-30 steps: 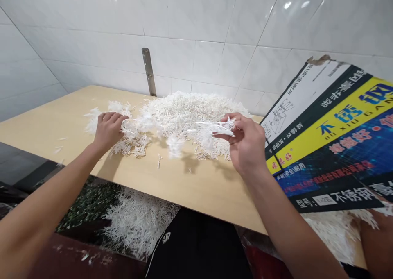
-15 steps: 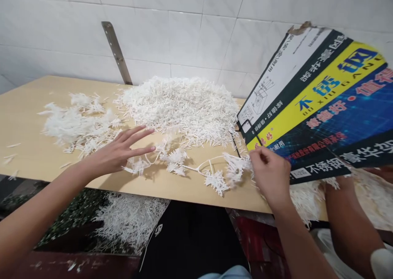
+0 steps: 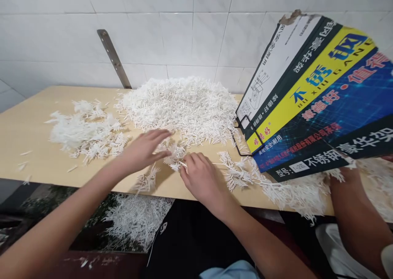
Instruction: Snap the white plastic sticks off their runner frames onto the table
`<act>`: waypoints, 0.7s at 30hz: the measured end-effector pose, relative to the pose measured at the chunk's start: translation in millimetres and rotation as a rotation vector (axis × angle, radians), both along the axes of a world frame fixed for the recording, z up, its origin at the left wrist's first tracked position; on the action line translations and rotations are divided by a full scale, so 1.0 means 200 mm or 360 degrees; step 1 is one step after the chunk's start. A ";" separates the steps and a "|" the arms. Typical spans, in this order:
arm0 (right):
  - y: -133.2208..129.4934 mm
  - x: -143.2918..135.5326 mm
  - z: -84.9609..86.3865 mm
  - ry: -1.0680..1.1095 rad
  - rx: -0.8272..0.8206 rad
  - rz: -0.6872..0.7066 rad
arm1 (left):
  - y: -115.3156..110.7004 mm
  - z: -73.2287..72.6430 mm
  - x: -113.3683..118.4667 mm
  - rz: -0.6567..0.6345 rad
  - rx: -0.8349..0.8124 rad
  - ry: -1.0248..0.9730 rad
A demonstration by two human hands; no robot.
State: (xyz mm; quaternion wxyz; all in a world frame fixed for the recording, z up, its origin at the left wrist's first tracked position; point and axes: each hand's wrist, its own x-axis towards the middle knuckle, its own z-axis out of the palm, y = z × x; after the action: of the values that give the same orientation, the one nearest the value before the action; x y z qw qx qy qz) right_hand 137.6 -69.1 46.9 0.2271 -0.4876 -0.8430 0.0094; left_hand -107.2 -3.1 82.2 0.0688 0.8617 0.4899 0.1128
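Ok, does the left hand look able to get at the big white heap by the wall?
Probably yes: the left hand is just in front of the heap, and nothing tall seems to stand between them. The printed cardboard is off to the right, out of that path.

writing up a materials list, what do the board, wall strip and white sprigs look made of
Board: smooth, printed cardboard, judging by its torn brown top corner.
Wall strip: grey metal, perhaps steel, with a dull sheen and small holes.
White sprigs: probably matte plastic, from their even colour and repeated thin tips.
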 end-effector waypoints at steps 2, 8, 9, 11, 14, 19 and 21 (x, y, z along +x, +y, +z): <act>0.03 -0.04 -0.06 -0.0056 -0.0166 -0.0037 | 0.04 -0.07 0.11 -0.0105 -0.0006 0.0097; 0.04 0.03 -0.16 0.0054 0.0031 -0.0022 | 0.04 -0.09 0.03 0.0162 0.0079 -0.0216; 0.04 0.04 -0.16 0.0088 0.0104 0.0011 | 0.02 -0.08 0.02 0.0249 0.0088 -0.0344; 0.04 0.06 -0.14 0.0144 0.0250 0.0064 | -0.02 -0.05 0.00 0.0478 0.0133 -0.0645; 0.03 0.08 -0.10 0.0251 0.0443 0.0087 | -0.04 -0.02 -0.03 0.0875 0.0257 -0.1282; 0.00 0.16 -0.03 0.0579 0.0393 0.0117 | -0.03 0.08 -0.14 0.1016 0.0145 -0.2167; 0.00 0.17 0.00 0.0666 0.0318 0.0110 | 0.00 0.16 -0.21 0.1184 0.0240 -0.2156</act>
State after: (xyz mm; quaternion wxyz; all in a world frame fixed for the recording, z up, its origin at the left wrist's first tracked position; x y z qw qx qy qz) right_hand 171.7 -69.2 46.3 0.4435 -0.4209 -0.7905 0.0346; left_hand -148.6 -3.0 114.1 0.2521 0.3862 0.5890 0.6636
